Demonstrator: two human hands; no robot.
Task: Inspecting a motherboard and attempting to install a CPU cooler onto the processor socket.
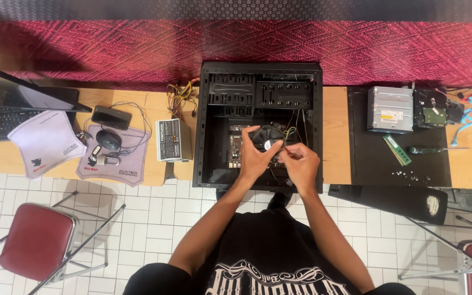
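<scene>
An open black computer case (206,136) lies flat on the wooden table, with a motherboard (235,150) inside. My left hand (252,158) grips the round black cooler fan (267,137) sitting on the board. Just to the right, my right hand (301,164) pinches the fan's thin wire between its fingertips, close to the fan's edge.
A grey power supply (169,140) with loose cables sits left of the case, beside a mouse (108,139) on a pad. An optical drive (390,109), hard drive (431,112), green memory stick (397,149), screwdriver (422,149) and screws lie right. Red folding chairs (36,240) stand below.
</scene>
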